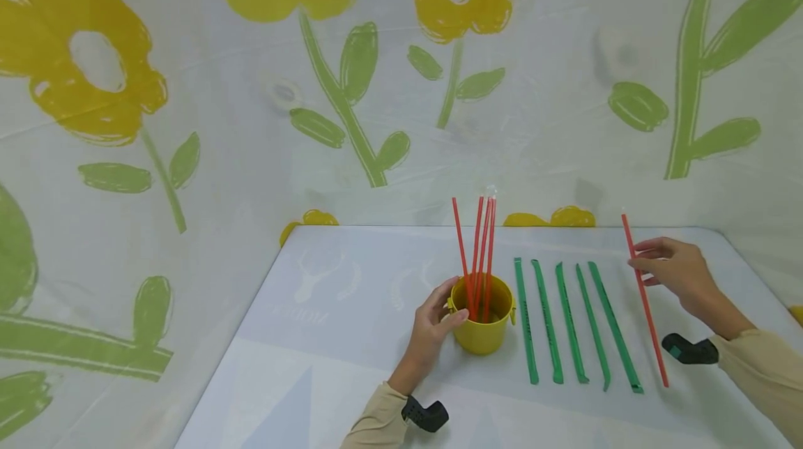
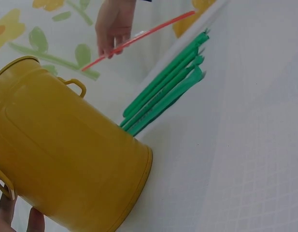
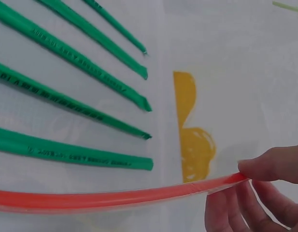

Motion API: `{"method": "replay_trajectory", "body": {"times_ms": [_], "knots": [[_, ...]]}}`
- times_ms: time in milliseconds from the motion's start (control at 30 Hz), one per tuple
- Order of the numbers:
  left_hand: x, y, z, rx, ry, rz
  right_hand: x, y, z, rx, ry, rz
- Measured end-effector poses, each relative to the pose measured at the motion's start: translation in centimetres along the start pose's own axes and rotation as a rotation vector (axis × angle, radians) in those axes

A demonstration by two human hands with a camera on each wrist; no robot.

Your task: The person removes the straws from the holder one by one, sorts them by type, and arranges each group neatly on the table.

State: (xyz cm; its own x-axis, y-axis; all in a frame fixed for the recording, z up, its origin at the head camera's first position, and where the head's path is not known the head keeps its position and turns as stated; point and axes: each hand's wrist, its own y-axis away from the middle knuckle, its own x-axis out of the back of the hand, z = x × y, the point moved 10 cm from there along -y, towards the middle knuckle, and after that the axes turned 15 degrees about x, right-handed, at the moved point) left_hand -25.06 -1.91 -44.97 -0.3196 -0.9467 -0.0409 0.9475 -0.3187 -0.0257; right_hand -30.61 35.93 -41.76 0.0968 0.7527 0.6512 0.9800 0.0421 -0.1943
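Observation:
A small yellow metal bucket (image 1: pixel 482 339) with side handles stands on the table, holding several red straws (image 1: pixel 479 247) that lean upright out of it. My left hand (image 1: pixel 429 327) grips the bucket's left side, thumb near the rim; in the left wrist view its fingertips (image 2: pixel 35 220) show beside the lower handle. On the right, my right hand (image 1: pixel 677 271) pinches a red straw (image 1: pixel 649 316) in a clear wrapper near its upper end, and the straw slants down toward me. The pinch between thumb and fingers shows in the right wrist view (image 3: pixel 257 188).
Several straws in green paper wrappers (image 1: pixel 567 323) lie side by side between the bucket and my right hand. A flower-printed curtain (image 1: pixel 539 121) hangs behind the white table (image 1: pixel 270 379). Black devices (image 1: pixel 689 349) are strapped at both wrists.

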Motion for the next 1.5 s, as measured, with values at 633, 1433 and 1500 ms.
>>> {"method": "replay_trajectory", "body": {"times_ms": [633, 1433, 1500], "knots": [[0.4, -0.7, -1.5, -0.015, 0.009, 0.018, -2.7, -0.1, 4.0, -0.070, -0.001, -0.133], [-0.5, 0.5, 1.3, 0.020, -0.016, -0.020, -4.5, 0.6, 5.3, -0.069, 0.042, -0.200], [-0.4, 0.4, 0.8, 0.018, -0.009, -0.019, -4.6, 0.5, 5.5, -0.073, 0.044, -0.196]]}}
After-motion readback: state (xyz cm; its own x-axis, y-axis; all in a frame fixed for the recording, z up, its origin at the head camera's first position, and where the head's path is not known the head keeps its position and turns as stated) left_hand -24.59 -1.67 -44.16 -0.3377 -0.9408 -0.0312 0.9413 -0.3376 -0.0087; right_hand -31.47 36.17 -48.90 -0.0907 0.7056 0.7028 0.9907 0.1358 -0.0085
